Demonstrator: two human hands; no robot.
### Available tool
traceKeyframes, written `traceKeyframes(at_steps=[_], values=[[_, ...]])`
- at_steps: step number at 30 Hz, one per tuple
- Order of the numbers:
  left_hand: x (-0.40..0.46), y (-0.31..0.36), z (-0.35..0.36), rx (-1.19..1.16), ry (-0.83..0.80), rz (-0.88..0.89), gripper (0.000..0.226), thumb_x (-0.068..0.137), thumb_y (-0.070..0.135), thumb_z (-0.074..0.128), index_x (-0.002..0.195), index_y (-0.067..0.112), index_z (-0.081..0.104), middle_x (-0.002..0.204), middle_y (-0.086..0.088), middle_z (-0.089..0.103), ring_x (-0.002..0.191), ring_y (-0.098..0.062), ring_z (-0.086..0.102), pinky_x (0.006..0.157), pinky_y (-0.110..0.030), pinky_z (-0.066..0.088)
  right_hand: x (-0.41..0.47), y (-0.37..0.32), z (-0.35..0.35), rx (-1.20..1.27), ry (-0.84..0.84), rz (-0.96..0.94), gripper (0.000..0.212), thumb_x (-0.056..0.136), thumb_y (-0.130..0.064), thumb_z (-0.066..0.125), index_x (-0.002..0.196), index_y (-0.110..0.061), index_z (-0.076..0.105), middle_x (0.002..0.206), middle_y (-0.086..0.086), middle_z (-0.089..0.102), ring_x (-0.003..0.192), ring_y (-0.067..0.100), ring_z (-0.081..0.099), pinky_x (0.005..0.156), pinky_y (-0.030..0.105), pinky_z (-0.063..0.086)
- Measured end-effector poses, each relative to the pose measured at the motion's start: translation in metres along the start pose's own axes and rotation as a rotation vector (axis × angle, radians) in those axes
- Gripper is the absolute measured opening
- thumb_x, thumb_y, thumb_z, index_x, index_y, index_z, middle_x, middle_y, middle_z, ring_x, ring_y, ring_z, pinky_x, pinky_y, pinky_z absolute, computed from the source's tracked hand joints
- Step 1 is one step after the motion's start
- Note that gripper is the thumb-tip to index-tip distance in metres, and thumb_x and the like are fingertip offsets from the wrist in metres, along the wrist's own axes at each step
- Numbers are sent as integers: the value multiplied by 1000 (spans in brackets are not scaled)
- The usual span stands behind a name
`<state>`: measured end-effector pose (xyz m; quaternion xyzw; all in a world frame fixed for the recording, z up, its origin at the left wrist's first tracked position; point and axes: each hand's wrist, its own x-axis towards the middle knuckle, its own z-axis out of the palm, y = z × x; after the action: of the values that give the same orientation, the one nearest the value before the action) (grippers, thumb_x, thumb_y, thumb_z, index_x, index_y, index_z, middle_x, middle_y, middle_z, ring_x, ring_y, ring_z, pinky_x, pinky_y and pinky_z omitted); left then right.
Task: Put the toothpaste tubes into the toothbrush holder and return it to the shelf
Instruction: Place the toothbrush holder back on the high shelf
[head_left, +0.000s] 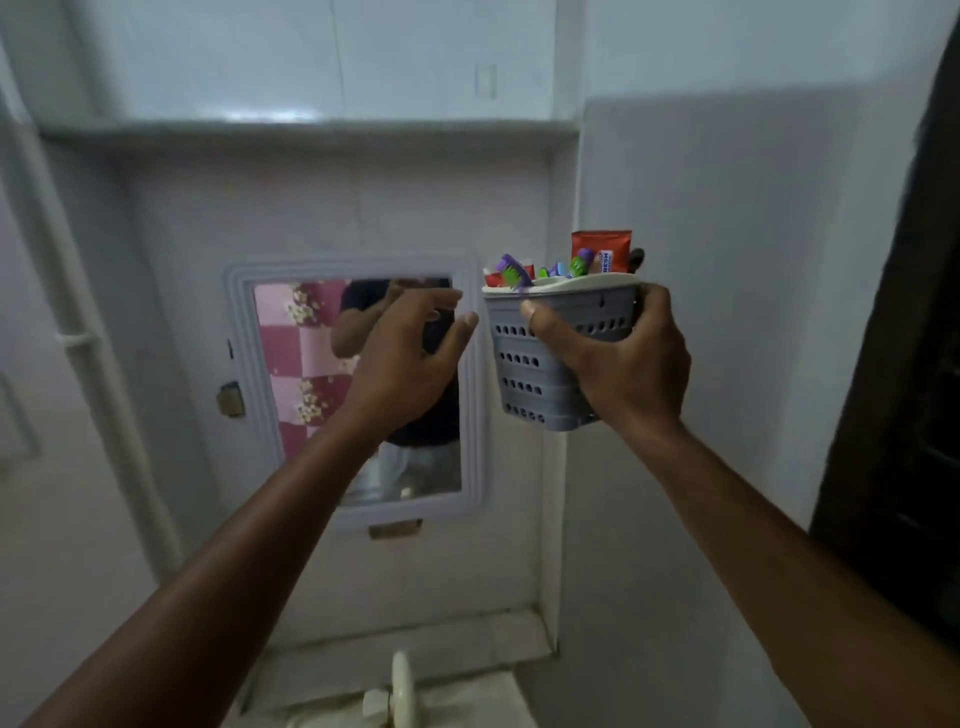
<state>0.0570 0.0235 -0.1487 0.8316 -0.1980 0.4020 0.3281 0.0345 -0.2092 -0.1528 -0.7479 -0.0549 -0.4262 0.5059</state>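
Note:
A grey perforated toothbrush holder (524, 374) with a white rim is held up in the air by my right hand (618, 358), which wraps around its right side and front. A red toothpaste tube (601, 249) stands up out of it at the back right. Another red tube end (494, 278) shows at its left rim, among several purple and green toothbrush heads (514, 270). My left hand (410, 358) hovers just left of the holder with fingers spread, holding nothing. The shelf (311, 130) is a white ledge well above both hands.
A wall mirror (358, 395) with a white frame hangs behind my left hand. A white pipe (78, 332) runs down the left wall. A dark door frame (904, 389) stands at the right. A tap and basin edge (400, 691) show at the bottom.

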Motion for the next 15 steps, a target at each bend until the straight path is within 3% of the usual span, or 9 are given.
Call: traceKeyframes(at_steps=[2,6,13,15], values=[[25,20,-13,17,23,24,54,100,61,55,138,23,63,133,4,66,119,-11,66,98,-42,62,24,-25,-9,0,23,-36,101,60,-95,79,131,-26,58,119,-11,70,99,11,70,68,16,47],[72,53,-39,142,119,136,46,105,51,58,138,19,65,137,1,67,121,-14,64,101,-45,57,70,-74,-22,-6,43,-85,99,61,-94,80,127,-23,59,115,-8,69,97,15,69,64,21,43],[150,64,-75,268,278,248,40,106,44,61,137,19,68,140,-1,65,130,-26,59,105,-46,48,141,-152,-27,-26,124,-122,105,59,-100,73,126,-20,61,116,-5,69,103,22,69,83,36,53],[168,61,-79,301,295,240,40,106,44,60,136,20,68,141,-1,64,131,-27,58,105,-46,47,158,-168,-23,-36,140,-130,107,60,-100,71,129,-19,60,116,-4,67,102,22,66,83,35,49]])
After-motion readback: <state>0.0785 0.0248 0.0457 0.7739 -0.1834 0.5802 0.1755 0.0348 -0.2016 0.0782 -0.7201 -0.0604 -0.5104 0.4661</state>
